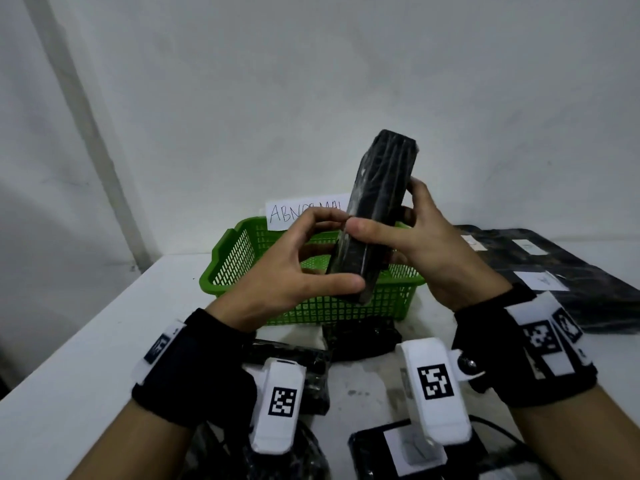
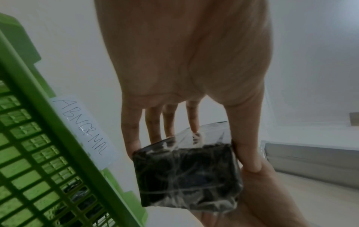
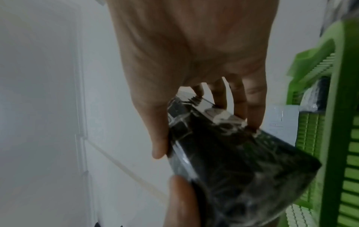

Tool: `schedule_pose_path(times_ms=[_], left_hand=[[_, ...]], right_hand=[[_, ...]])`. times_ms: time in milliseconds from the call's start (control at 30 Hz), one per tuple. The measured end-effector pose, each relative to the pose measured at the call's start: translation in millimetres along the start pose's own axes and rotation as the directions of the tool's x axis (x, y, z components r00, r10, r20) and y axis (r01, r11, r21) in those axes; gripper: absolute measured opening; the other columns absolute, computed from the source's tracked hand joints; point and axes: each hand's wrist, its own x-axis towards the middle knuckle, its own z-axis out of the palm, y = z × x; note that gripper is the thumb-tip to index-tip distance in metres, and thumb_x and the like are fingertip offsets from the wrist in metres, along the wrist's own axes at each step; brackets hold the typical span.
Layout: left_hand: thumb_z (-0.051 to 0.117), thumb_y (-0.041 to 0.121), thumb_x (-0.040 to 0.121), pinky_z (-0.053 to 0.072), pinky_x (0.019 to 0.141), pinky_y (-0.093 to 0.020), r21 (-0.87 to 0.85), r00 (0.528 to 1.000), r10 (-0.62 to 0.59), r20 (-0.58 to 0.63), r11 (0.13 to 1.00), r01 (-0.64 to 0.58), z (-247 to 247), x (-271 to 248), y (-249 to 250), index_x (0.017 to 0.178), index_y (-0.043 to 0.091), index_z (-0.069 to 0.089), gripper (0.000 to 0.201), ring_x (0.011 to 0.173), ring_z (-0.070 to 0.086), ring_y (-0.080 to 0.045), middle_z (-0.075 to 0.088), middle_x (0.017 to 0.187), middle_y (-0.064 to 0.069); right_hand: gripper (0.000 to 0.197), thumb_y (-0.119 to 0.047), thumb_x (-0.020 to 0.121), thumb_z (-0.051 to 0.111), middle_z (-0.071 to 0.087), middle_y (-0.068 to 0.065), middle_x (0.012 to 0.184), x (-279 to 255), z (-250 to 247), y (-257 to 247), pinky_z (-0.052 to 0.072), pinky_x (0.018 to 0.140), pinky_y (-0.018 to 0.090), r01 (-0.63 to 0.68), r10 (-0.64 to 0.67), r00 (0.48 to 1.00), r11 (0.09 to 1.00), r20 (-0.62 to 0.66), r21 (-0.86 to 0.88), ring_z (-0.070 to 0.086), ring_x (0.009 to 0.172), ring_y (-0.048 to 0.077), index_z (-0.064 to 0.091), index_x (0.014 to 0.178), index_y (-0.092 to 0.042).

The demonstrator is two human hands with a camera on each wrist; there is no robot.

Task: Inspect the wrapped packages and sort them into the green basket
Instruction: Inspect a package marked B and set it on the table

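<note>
A black package [image 1: 375, 202] wrapped in clear film stands almost upright in the air above the green basket [image 1: 242, 271]. My left hand [image 1: 311, 258] grips its lower part, thumb on the near edge and fingers round the far side. My right hand [image 1: 408, 233] holds its middle from the right, thumb across the near face. The left wrist view shows the package's end face [image 2: 186, 176] pinched between my left fingers [image 2: 132, 138] and thumb. In the right wrist view the package [image 3: 233, 161] lies between my right thumb and fingertips [image 3: 254, 116]. A dark package lies inside the basket.
A paper label reading ABNORMAL [image 1: 294, 213] is stuck on the basket's far rim. More black wrapped packages lie on the white table: a pile at the right [image 1: 554, 271], several near my wrists [image 1: 363, 337], one with a white sticker [image 1: 405, 452]. A white wall stands behind.
</note>
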Motion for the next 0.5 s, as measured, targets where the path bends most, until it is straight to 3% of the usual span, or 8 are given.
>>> schedule_pose_path(times_ms=[67,133,233,267,367,433,500], left_hand=[[0.078,0.024,0.077,0.055,0.1,-0.041,-0.038,1.0,0.008,0.006,0.999,-0.008,-2,1,-2,0.131,0.031,0.048,0.062,0.124,0.06,-0.008,0.057,0.136,0.011],[0.075,0.023,0.081,0.051,0.103,-0.05,-0.09,1.0,-0.012,0.02,0.996,0.014,-5,1,-4,0.136,0.036,0.046,0.064,0.13,0.056,-0.013,0.054,0.142,0.009],[0.08,0.022,0.073,0.044,0.109,-0.055,-0.056,1.0,-0.003,0.001,0.998,0.003,-10,2,-9,0.141,0.049,0.042,0.082,0.137,0.049,-0.014,0.049,0.148,0.013],[0.081,0.019,0.071,0.043,0.11,-0.054,-0.019,1.0,0.019,-0.02,1.0,-0.02,-12,2,-9,0.141,0.05,0.041,0.086,0.139,0.046,-0.012,0.048,0.149,0.015],[0.08,0.014,0.072,0.046,0.109,-0.051,0.049,0.996,0.072,-0.05,0.996,-0.07,-15,2,-11,0.144,0.049,0.039,0.089,0.143,0.038,-0.005,0.042,0.152,0.02],[0.077,0.015,0.075,0.045,0.109,-0.051,0.076,0.994,0.087,-0.062,0.994,-0.082,-15,1,-12,0.143,0.052,0.041,0.085,0.145,0.034,-0.006,0.037,0.154,0.021],[0.075,0.018,0.08,0.045,0.11,-0.046,0.112,0.995,0.076,-0.072,0.991,-0.068,-15,1,-14,0.139,0.06,0.042,0.079,0.144,0.033,-0.005,0.034,0.153,0.02]], right_hand=[[0.125,-0.056,0.048,0.091,0.064,-0.014,0.12,-2,2,-3,0.054,0.102,0.038,0.043,-0.045,0.998,0.997,-0.036,-0.063,0.064,0.108,-0.002,0.026,0.153,-0.039],[0.122,-0.054,0.054,0.093,0.062,-0.015,0.126,-3,4,-4,0.052,0.104,0.038,0.124,-0.129,0.991,0.984,-0.035,-0.128,0.062,0.115,0.0,0.024,0.154,-0.039],[0.112,-0.042,0.066,0.092,0.058,-0.009,0.138,-4,3,-4,0.055,0.099,0.03,0.216,-0.212,0.976,0.969,0.048,-0.118,0.061,0.121,0.002,0.025,0.155,-0.037],[0.105,-0.042,0.07,0.09,0.059,-0.009,0.138,-4,3,-6,0.058,0.094,0.032,0.2,-0.198,0.978,0.979,0.065,-0.033,0.062,0.121,0.004,0.027,0.155,-0.038],[0.082,-0.057,0.077,0.071,0.061,-0.007,0.139,-6,0,-15,0.06,0.087,0.051,0.092,-0.121,0.986,0.968,0.112,0.234,0.06,0.128,0.018,0.037,0.15,-0.039],[0.072,-0.062,0.081,0.06,0.062,-0.005,0.136,-6,0,-18,0.059,0.088,0.053,0.104,-0.136,0.985,0.961,0.109,0.256,0.063,0.125,0.017,0.042,0.147,-0.036],[0.056,-0.05,0.089,0.06,0.065,-0.003,0.129,-5,1,-16,0.06,0.088,0.051,0.153,-0.172,0.983,0.962,0.067,0.225,0.068,0.114,0.017,0.049,0.141,-0.031]])
